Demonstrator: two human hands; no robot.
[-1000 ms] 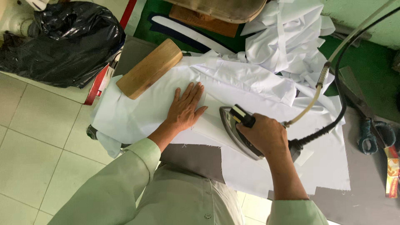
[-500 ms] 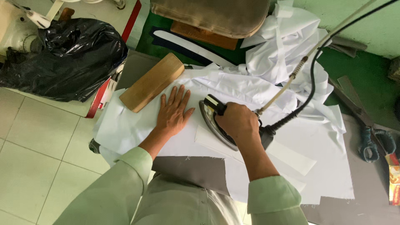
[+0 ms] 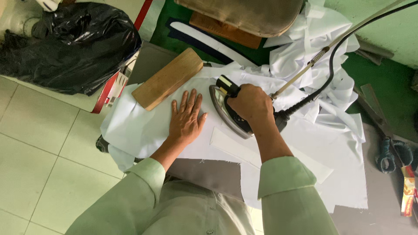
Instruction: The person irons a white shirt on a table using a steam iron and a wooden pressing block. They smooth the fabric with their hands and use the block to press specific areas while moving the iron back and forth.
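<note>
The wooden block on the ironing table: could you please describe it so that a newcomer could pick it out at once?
Start at the white fabric spread over the padded table. The left hand lies flat on it, beside the silver iron gripped by the right hand. Just beyond the left hand's fingers lies the plain rectangular light-brown wooden block, the only hard, wooden thing on the cloth.

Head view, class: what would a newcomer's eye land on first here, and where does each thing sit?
First the iron, mid-frame on the white cloth, with the right hand closed around its handle. Just left of it, the left hand lies flat on the cloth, fingers spread. Next comes the wooden block resting at the cloth's far left edge, and the black plastic bag bulging in the top left corner.
</note>
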